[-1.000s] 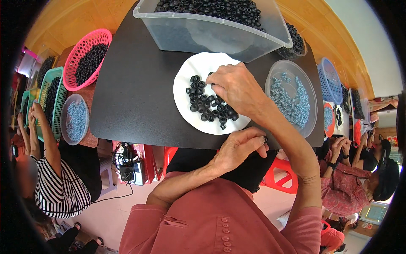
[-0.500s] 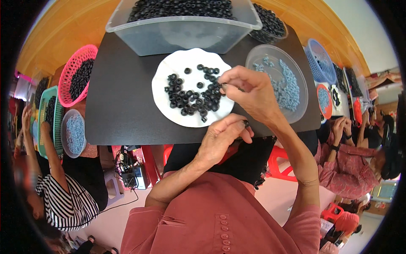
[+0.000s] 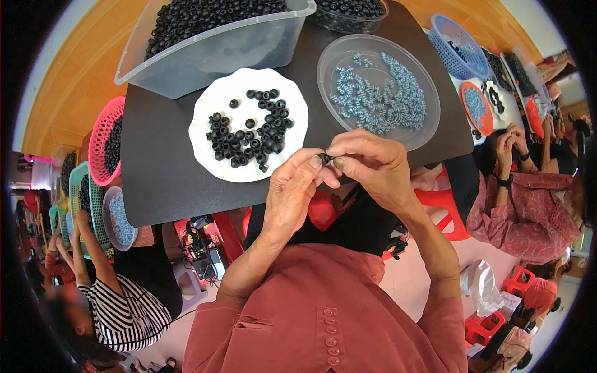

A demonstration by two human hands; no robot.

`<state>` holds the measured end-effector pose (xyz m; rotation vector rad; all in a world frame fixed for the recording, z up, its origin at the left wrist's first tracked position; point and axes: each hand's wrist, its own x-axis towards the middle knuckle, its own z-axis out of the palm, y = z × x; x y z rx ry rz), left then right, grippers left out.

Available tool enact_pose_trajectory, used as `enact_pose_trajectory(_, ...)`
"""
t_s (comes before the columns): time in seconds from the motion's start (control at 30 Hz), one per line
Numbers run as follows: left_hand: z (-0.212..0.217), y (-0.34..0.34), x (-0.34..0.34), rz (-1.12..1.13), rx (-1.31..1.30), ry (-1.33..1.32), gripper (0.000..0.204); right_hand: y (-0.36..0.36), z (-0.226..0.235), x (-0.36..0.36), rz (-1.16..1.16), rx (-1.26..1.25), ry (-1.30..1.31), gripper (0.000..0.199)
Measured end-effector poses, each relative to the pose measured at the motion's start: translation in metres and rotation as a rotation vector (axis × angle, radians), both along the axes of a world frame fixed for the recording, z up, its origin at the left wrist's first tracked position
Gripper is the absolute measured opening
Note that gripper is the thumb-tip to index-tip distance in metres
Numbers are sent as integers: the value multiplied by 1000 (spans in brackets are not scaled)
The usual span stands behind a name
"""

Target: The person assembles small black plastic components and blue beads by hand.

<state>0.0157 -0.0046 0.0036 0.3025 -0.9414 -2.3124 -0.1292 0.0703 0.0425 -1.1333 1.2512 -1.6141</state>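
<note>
My two hands meet just in front of the table's near edge. Between its thumb and fingers my left hand [image 3: 287, 193] grips a small black bead-like piece [image 3: 324, 159] with a hole. Closed in a pinch, my right hand [image 3: 379, 171] has its fingertips against that piece; anything else in them is hidden. Beyond my hands sits a white scalloped plate [image 3: 293, 112], where loose black round pieces [image 3: 249, 146] lie with holes showing. Right of the plate stands a shallow clear round tub [image 3: 429, 127] of small blue-grey ribbed pieces [image 3: 379, 99] that look like springs.
A large clear bin [image 3: 224, 68] and a clear bowl [image 3: 348, 23], both of black pieces, stand at the table's back. Pink [image 3: 99, 133] and green baskets [image 3: 94, 211] are at left, a blue basket [image 3: 460, 53] at right. Other people work on both sides.
My right hand has left the plate's right edge and come down to my left hand. Their fingertips now meet at the black piece. The whole view has turned somewhat.
</note>
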Motion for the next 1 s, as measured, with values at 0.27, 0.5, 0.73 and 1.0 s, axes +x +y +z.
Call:
enact_pose_trajectory(0.27,2,3,-1,26,-97,-96,26,4,-8,-3,-35,-13,81,16)
enact_pose_trajectory(0.5,3,1,1,5,-138,-190,23,4,4,-10,-42,-70,411,19)
enact_pose_trajectory(0.73,7,7,-5,71,-205,-210,22,4,0,-7,-111,-87,436,18)
enact_pose_trajectory(1.0,9,11,-7,80,-84,-117,23,2,-1,-4,-171,-117,476,18)
